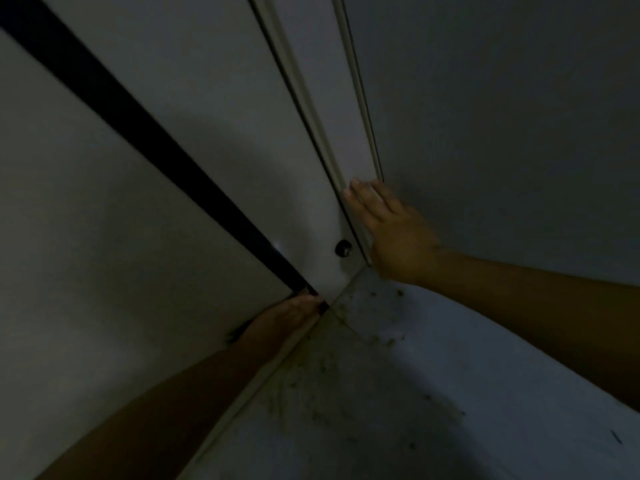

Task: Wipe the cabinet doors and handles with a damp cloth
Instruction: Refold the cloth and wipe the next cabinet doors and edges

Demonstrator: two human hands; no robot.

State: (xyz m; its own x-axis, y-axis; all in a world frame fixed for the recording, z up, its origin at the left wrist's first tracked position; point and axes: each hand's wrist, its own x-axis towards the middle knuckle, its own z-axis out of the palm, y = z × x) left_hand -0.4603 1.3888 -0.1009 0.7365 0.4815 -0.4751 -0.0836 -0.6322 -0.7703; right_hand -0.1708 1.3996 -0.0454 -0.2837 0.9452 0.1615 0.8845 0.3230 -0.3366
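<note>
The scene was dim, seen from above and close to a pale cabinet door (214, 98) that ran up the frame at a slant. The right hand (391, 230) lay flat against the door's right edge, fingers (363, 199) straight and together, their tips touching the narrow raised strip (311, 109) that ran along that edge — it gripped nothing. Just left of the hand's heel, low on the door, sat a small dark round knob (343, 248), apart from the hand. A wide black band (138, 123) crossed the left of the frame diagonally, dividing this door from a second pale panel (86, 237) to its left. The left hand (294, 315) was at the foot of that band, down where the doors met the floor (398, 393); it lay in deep shadow, its fingers pointing toward the bottom corner of the door, and whether they were straight or curled round something could not be told. No cloth could be made out in either hand. The floor was pale and speckled with small dark bits of debris (311, 393), thickest near the foot of the door — and a plain grey wall (502, 116) filled the right side above the right forearm.
</note>
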